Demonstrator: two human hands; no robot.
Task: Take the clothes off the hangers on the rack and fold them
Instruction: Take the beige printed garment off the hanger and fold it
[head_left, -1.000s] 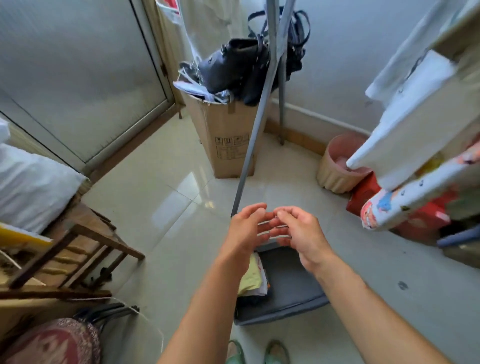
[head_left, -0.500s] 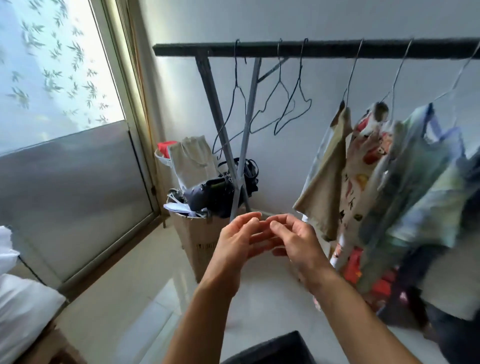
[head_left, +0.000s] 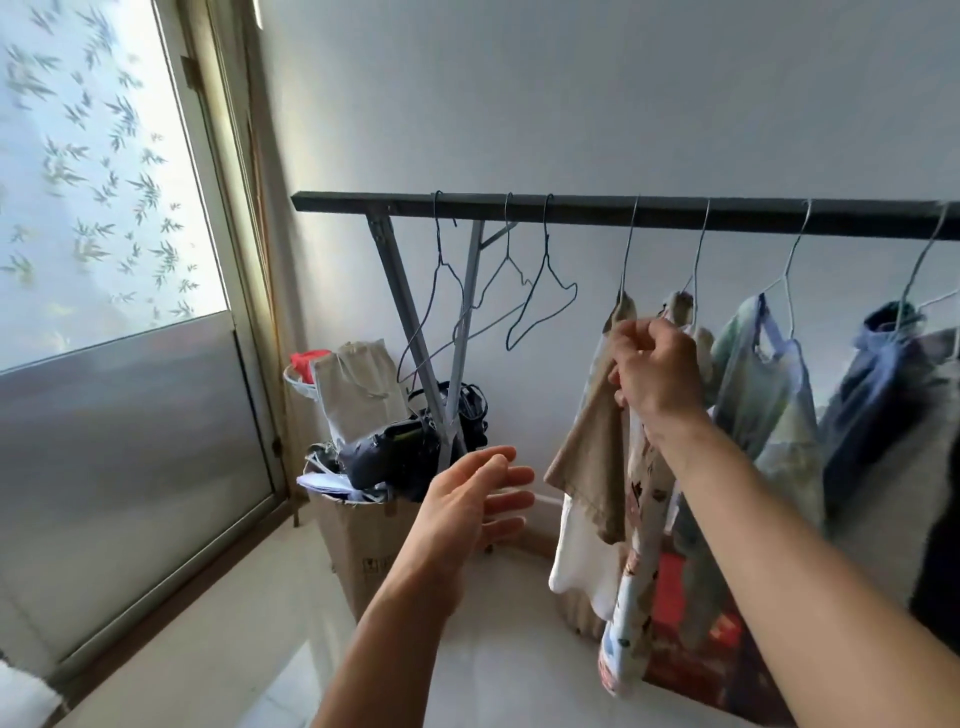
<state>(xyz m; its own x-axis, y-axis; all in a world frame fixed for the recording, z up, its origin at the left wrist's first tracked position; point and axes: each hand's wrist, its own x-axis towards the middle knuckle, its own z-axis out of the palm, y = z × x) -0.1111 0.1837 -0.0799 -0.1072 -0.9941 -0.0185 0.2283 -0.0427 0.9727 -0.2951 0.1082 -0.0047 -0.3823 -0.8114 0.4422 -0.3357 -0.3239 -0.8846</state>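
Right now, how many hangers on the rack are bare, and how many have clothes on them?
Bare hangers: 3
Hangers with clothes: 4
Total: 7 hangers in view on the rack rail

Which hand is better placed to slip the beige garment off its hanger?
Right. The right hand grips the top of the beige garment just below its wire hanger; the left hand hangs open lower down, touching no clothes, likely best for steadying.
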